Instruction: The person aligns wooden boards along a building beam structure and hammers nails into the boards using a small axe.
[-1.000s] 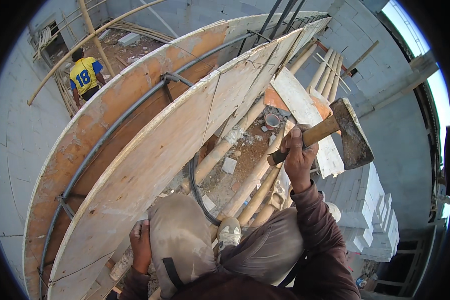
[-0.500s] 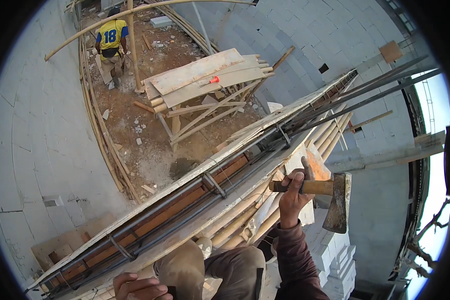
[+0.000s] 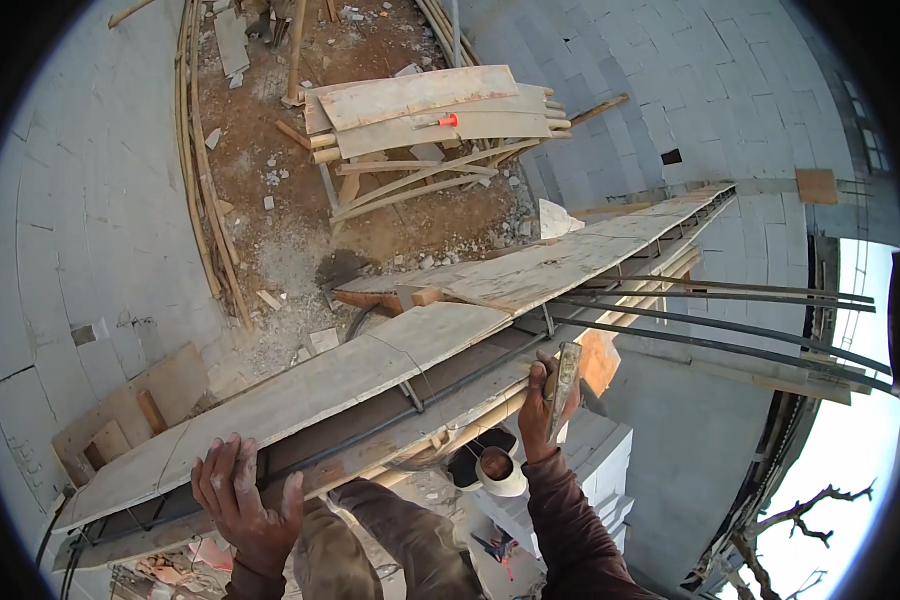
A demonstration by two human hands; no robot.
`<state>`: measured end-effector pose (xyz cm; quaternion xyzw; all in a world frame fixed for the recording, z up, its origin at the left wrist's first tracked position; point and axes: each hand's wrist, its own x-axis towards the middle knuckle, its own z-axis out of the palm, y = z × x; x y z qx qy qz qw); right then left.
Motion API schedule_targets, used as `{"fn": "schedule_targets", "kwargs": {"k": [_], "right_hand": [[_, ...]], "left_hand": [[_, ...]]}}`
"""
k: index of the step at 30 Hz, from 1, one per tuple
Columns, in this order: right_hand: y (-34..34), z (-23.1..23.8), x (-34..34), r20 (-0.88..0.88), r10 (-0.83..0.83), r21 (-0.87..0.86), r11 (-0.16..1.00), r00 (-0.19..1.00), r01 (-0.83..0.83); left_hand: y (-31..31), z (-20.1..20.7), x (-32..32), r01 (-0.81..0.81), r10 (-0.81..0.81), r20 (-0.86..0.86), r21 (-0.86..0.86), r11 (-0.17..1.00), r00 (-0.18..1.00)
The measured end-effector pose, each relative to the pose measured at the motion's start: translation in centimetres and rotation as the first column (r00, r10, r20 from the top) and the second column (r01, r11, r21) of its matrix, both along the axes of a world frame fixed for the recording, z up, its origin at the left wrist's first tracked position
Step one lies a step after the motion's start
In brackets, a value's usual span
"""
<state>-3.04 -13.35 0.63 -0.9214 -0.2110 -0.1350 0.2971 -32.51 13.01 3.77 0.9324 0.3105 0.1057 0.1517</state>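
My right hand (image 3: 542, 408) is wrapped round a hatchet (image 3: 565, 378), its worn metal head seen nearly edge-on; most of its handle is hidden. It is close to the near board (image 3: 470, 400) of a long formwork trough. My left hand (image 3: 245, 500) has its fingers stretched and the thumb apart, with nothing in it. It hovers over or touches the near edge of the trough; I cannot tell which. Between the near board and the pale far board (image 3: 430, 340) run steel bars (image 3: 410, 395).
Long dark bars (image 3: 770, 325) jut out at the right. Below stand a bucket (image 3: 500, 472) and stacked white blocks (image 3: 600, 470). A bamboo trestle platform (image 3: 420, 105) carries an orange-handled tool (image 3: 448, 120). Grey block walls (image 3: 70, 250) rise around. Bamboo poles (image 3: 198, 170) lean at the left.
My left hand has come up from the lower edge to the trough, fingers spreading. The right hand has lowered the hatchet, turning its head edge-on. My view has shifted; the co-worker is almost out of it.
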Motion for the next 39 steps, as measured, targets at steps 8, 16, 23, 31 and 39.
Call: {"fn": "schedule_targets", "kwargs": {"k": [8, 16, 23, 31, 39], "right_hand": [[-0.1, 0.2, -0.2, -0.042, -0.059, -0.099, 0.994, 0.997, 0.054], [-0.5, 0.4, 0.0, -0.275, -0.118, -0.097, 0.991, 0.954, 0.094], [-1.5, 0.1, 1.2, -0.252, -0.148, -0.135, 0.984, 0.956, 0.117], [-2.8, 0.2, 3.2, -0.048, 0.031, -0.517, 0.854, 0.998, -0.052], [-2.4, 0.4, 4.2, -0.365, -0.230, -0.213, 0.964, 0.902, 0.159]], "left_hand": [[0.2, 0.3, 0.8, 0.002, 0.000, 0.070, -0.022, 1.000, 0.998], [-0.1, -0.4, -0.7, -0.074, 0.105, 0.213, -0.148, 0.986, 0.971], [-0.4, -0.6, -2.5, 0.050, 0.036, 0.480, -0.164, 0.985, 0.876], [-10.2, -4.4, -19.1, 0.112, 0.168, 0.343, -0.663, 0.741, 0.924], [-10.7, -19.5, -44.7, -0.855, 0.803, -0.466, -0.509, 0.101, 0.372]]}}
